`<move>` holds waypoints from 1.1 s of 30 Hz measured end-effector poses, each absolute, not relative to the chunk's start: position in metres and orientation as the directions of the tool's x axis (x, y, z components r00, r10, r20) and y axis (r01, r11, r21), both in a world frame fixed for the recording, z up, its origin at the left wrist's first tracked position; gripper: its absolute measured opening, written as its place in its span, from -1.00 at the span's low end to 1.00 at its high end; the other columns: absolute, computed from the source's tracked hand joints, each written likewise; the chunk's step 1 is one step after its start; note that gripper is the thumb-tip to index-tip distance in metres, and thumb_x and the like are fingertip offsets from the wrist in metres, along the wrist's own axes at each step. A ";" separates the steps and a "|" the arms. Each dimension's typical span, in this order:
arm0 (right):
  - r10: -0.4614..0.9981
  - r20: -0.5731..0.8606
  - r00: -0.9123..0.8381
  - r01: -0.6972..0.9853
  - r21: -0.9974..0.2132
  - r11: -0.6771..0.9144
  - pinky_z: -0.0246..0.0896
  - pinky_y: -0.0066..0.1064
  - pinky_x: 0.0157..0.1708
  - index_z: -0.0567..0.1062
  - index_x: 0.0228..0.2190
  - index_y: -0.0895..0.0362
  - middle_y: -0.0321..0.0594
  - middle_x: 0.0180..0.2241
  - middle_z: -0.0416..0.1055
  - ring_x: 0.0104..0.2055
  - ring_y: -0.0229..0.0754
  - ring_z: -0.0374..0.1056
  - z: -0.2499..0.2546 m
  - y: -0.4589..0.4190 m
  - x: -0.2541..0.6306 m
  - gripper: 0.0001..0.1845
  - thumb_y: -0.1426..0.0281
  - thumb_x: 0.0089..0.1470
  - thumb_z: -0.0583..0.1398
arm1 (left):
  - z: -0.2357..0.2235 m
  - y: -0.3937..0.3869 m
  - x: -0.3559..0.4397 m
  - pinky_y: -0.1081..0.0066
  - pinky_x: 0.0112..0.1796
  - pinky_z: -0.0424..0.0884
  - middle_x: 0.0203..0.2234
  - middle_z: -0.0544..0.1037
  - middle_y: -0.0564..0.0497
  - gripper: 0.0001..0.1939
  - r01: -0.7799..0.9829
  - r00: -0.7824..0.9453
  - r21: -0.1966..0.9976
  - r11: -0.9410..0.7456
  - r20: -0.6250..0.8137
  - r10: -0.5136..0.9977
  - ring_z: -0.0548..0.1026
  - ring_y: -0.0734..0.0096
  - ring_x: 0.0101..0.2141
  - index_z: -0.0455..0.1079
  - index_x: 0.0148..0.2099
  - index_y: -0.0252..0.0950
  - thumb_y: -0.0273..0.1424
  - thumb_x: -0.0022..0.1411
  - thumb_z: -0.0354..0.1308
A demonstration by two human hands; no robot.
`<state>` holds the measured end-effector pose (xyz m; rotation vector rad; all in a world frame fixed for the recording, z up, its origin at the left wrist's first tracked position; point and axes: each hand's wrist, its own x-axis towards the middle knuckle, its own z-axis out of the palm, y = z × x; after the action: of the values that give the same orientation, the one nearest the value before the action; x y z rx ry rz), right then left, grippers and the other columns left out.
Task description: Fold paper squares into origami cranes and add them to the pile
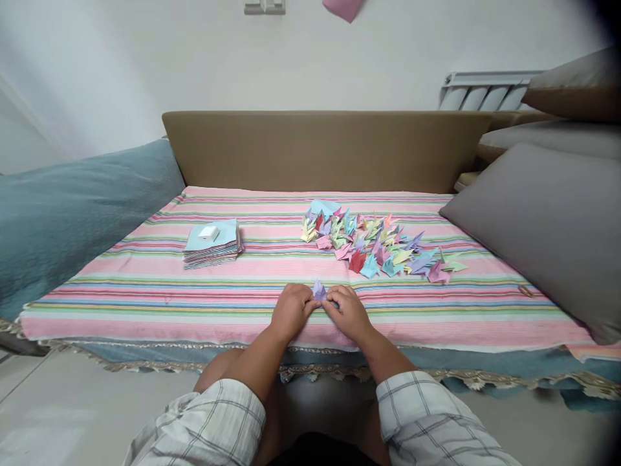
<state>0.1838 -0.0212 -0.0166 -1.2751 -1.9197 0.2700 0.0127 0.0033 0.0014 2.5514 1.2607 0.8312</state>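
One blue cushion, far left: the blue cushion [92, 207] slopes along the left end of the striped cloth [272, 259].
Paper stack: left part of the cloth; a stack of paper squares [213, 254], pale blue sheet uppermost, edges uneven. I note a small white block [208, 233] resting on top.
Backrest: brown backrest [320, 152], upright behind the cloth, spanning most of my view.
Left hand: left hand [292, 312] at the near side of the cloth, palm down; thumb and fingertips together, clamped on the left side of the purple folded paper [319, 291].
Purple piece: between the two hands, points facing away from me, near the front edge of the cloth; finer folds too small for me to read.
Right hand: right hand [348, 314] mirrors the left; thumb and fingertips closed on the piece's right side.
Folded pile: beyond the hands and spreading right, a pile of paper cranes [373, 246]; I see pink, red, blue, green, yellow and purple. A flat blue sheet [325, 208] lies at its far left edge.
Small brown object: brown object [524, 290] on the cloth, right of the pile; I cannot tell what it is.
Right end: gray cushion [548, 220] leaning over the cloth's edge.
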 end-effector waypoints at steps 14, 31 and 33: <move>0.873 0.461 -0.157 0.653 -0.615 0.442 0.10 -0.32 -0.16 0.40 -0.50 0.10 -0.24 -0.35 0.41 -0.22 -0.16 0.26 -0.015 -0.019 0.184 -0.86 0.38 0.08 0.13 | 0.002 0.004 0.010 0.25 -0.14 0.26 -0.31 0.52 -0.03 -0.85 0.676 0.420 0.471 -0.567 0.386 0.821 0.40 0.26 -0.21 0.48 -0.47 -0.25 -0.32 0.08 0.20; 0.893 0.450 0.021 0.727 -0.620 0.296 0.11 -0.36 -0.20 0.41 -0.62 0.10 -0.25 -0.45 0.43 -0.30 -0.18 0.28 -0.018 -0.016 0.171 -0.82 0.40 -0.02 0.15 | 0.001 0.002 0.020 0.29 -0.15 0.29 -0.40 0.57 0.00 -0.82 0.736 0.289 0.481 -0.476 0.411 0.864 0.46 0.31 -0.28 0.46 -0.60 -0.24 -0.41 0.02 0.18; 0.890 0.455 0.025 0.744 -0.603 0.287 0.11 -0.37 -0.21 0.40 -0.62 0.10 -0.25 -0.46 0.42 -0.31 -0.18 0.28 -0.018 -0.016 0.170 -0.83 0.40 -0.03 0.14 | 0.000 0.001 0.022 0.29 -0.15 0.30 -0.39 0.58 0.00 -0.84 0.749 0.268 0.474 -0.463 0.423 0.866 0.46 0.31 -0.28 0.46 -0.59 -0.24 -0.43 0.00 0.18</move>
<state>0.1701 -0.0158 -0.0185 -1.4898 -1.7471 0.2273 0.0222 0.0013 0.0003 2.3526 1.5177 0.9675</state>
